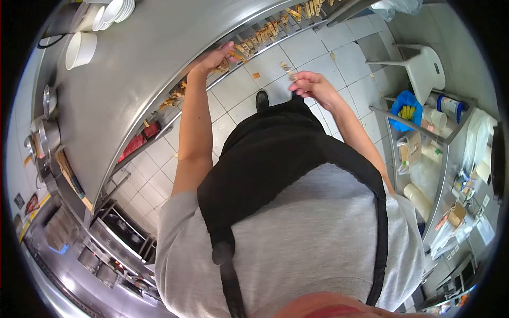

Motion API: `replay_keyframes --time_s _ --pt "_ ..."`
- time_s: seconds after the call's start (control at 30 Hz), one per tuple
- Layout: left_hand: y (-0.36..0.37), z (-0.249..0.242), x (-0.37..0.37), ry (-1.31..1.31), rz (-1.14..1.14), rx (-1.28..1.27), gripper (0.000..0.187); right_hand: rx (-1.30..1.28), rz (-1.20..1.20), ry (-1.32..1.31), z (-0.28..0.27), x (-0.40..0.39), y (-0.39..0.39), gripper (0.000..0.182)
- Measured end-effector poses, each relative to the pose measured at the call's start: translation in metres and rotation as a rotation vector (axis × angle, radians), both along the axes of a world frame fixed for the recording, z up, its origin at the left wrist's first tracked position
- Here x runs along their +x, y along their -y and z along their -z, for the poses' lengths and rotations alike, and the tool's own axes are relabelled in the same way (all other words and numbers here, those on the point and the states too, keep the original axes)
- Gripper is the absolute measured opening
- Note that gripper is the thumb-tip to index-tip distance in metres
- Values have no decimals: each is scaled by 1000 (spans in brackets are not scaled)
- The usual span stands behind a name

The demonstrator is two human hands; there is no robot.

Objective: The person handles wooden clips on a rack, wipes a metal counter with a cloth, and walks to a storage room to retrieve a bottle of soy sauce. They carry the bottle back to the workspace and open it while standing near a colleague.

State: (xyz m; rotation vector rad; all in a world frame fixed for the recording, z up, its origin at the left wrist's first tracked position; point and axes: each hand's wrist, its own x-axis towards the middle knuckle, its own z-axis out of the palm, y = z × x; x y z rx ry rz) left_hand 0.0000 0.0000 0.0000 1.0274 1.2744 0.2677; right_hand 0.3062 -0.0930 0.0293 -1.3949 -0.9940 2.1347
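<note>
steel counter (138, 63) edge meets left hand (216, 57); right hand (312, 85) over open floor (339, 58)

This is a commercial kitchen. A long stainless steel counter (138, 58) carries stacked white bowls (114, 10), metal pots (49, 137) sit alongside, and a steel shelf rack (442, 159) holds packaged supplies over the tiled floor (339, 53).
</note>
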Motion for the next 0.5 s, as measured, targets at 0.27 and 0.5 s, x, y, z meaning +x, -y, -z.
replay_keyframes --time_s 0.27,0.5 --pt "16 -9 -25 -63 91 132 50 51 -26 74 7 -98 2 11" --pt "34 -22 -19 -67 123 214 44 50 40 198 28 -109 -5 6"
